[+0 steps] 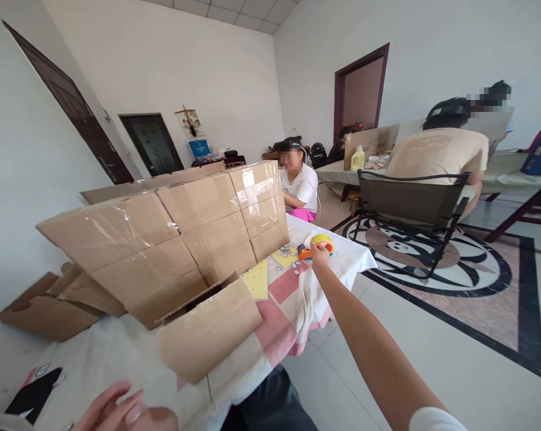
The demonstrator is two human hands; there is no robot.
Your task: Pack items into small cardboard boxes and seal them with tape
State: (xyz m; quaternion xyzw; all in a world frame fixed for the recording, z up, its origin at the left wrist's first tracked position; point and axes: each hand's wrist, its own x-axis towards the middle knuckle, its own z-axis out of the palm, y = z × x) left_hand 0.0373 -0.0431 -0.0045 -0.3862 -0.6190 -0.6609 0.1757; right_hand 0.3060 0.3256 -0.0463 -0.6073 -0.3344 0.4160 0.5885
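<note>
At the far end of the cloth-covered table, my right hand is closed on a tape dispenser with orange and blue parts. A yellow roll of tape sits in it. My left hand is low at the left, its fingers loosely bent and apart, with nothing in them. Between my hands a small cardboard box rests near the table's front edge, with a dark gap along its top. Behind it rises a stack of taped cardboard boxes.
Folded cardboard lies left of the stack. A patterned cloth covers the table. Across from me sits a person in a white shirt. To the right, a folding chair holds another person, beside a second table.
</note>
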